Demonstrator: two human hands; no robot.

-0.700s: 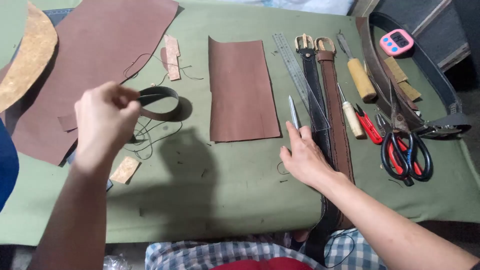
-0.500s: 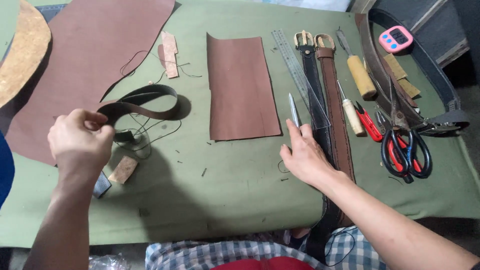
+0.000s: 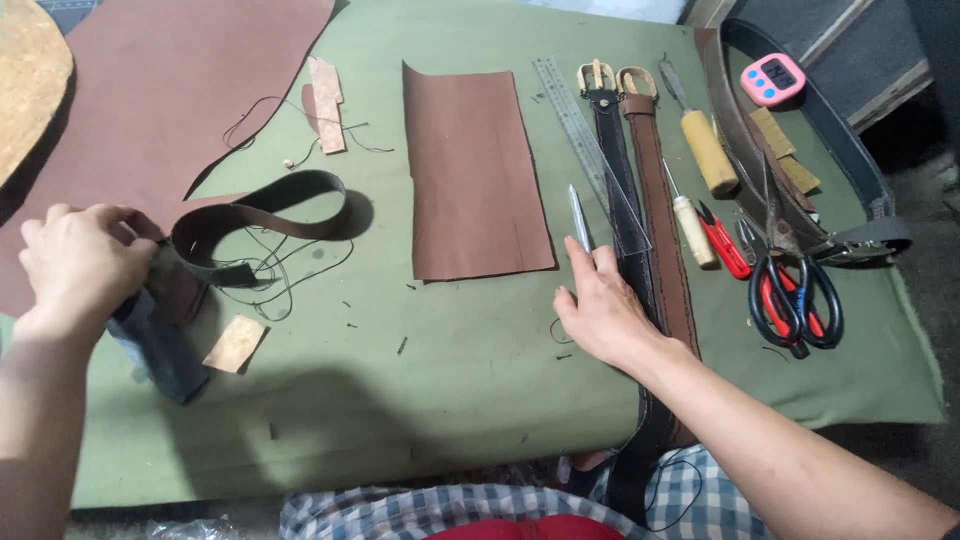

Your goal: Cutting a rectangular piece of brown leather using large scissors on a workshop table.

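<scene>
Looking down from the head view, your left hand [image 3: 85, 262] pinches the end of the looped dark strap [image 3: 262, 212] on the green mat [image 3: 450, 400]. Your right hand [image 3: 605, 310] lies flat, fingers together, touching the black belt [image 3: 622, 190]. The rectangular leather piece [image 3: 475, 170] appears uncut and unstitched.

The left hand [image 3: 85, 262] grips one end of a dark leather strap [image 3: 262, 212] that curls in a loop on the green table [image 3: 450, 400]. The right hand [image 3: 603, 310] lies flat on a black belt [image 3: 622, 190], beside a brown belt [image 3: 665, 230]. A brown leather rectangle [image 3: 475, 175] lies between the hands; scissors [image 3: 795, 300] lie well to the right.
</scene>
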